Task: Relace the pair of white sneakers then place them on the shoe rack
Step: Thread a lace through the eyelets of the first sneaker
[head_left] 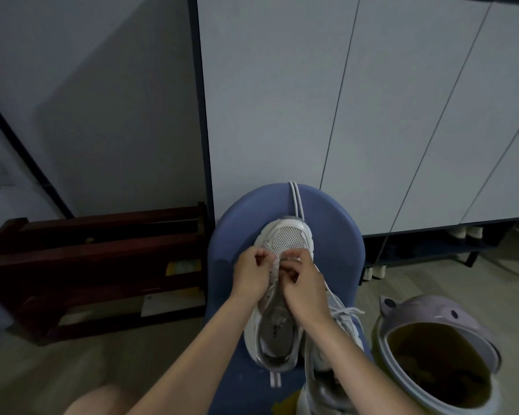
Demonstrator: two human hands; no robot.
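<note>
Head cam: both hands lacing a white sneaker on a blue stool.
Second sneaker (327,369) lies just R of right forearm, w/ bin (438,354) further R. Left hand (253,275) & right hand (304,287) each pinch lace (296,202) over sneaker (282,295) on stool (336,250); lace ends trail beyond toe. Shoe rack (96,265) well L of left hand; cabinet (342,100) behind.

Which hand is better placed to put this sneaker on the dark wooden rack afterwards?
Probably the left hand. The shoe rack stands on the person's left, beside the blue stool. The right hand would have to cross over the sneaker.
</note>
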